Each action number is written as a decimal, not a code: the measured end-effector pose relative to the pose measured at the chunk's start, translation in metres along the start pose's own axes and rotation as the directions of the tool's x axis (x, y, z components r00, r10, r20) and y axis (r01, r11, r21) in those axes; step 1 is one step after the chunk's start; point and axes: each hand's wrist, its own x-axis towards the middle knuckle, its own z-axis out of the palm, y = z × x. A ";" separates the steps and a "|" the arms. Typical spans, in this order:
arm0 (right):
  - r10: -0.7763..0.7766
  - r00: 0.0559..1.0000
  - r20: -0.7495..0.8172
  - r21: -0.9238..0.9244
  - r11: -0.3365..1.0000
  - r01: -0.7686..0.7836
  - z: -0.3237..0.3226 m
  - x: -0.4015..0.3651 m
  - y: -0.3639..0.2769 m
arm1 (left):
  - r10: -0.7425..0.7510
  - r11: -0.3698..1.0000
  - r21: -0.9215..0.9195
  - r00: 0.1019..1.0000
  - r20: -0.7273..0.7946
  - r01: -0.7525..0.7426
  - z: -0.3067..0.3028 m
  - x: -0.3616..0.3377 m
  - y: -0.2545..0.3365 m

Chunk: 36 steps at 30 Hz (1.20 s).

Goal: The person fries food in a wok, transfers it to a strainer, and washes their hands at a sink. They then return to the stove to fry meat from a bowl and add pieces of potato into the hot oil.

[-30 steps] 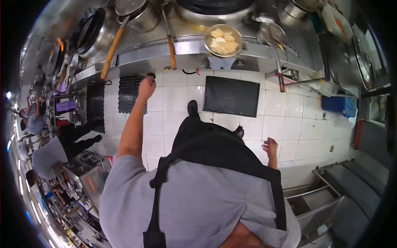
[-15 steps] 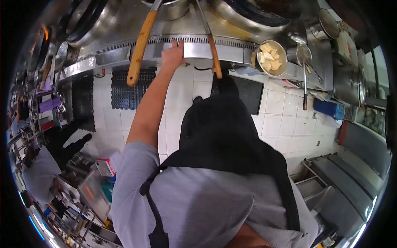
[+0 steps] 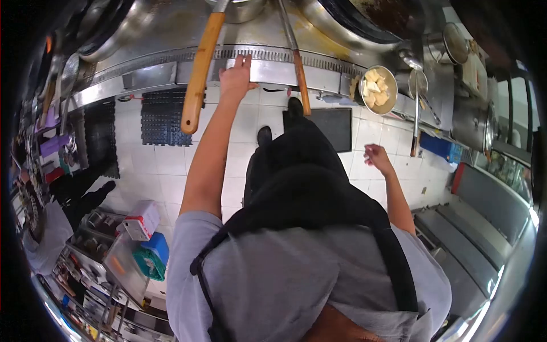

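Observation:
My left hand (image 3: 235,80) rests on the steel front edge of the cooking range (image 3: 268,72), fingers stretched out over the slotted strip. On its left a long wooden handle (image 3: 202,74) sticks out past the edge; on its right is a thinner utensil with a brown wooden handle (image 3: 301,85). My right hand (image 3: 378,158) hangs in the air over the floor, loosely curled with fingers apart and no object visible in it. Above it, at the range's edge, sits a metal bowl (image 3: 393,104) of pale yellow chunks (image 3: 374,88).
Large woks (image 3: 364,20) sit on the range. A ladle (image 3: 416,114) and strainers lie at right beside a steel pot (image 3: 472,122). Black mats (image 3: 165,117) cover parts of the tiled floor. Another person (image 3: 48,233) stands at far left near a cart with a teal basket (image 3: 149,263).
My right hand has come into view at the right, over the floor. My left hand stays on the range edge. The view has shifted slightly, showing more of my legs and shoes.

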 end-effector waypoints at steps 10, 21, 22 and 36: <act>0.141 0.990 0.008 0.120 0.983 -0.141 0.046 -0.030 0.072 | 0.089 0.996 0.013 0.994 -0.059 -0.088 0.003 0.004 0.004; 0.170 0.985 -0.002 0.120 0.978 -0.168 0.111 -0.148 0.239 | 0.096 0.995 0.041 0.995 -0.007 -0.096 -0.001 0.006 0.008; 0.115 0.993 -0.022 0.093 0.989 -0.112 0.121 -0.142 0.252 | 0.094 0.995 0.026 0.996 -0.001 -0.094 -0.001 0.006 0.007; 0.181 0.981 -0.067 0.143 0.975 -0.170 0.056 -0.032 0.117 | -0.004 1.000 0.023 0.993 0.119 0.001 -0.015 0.001 0.018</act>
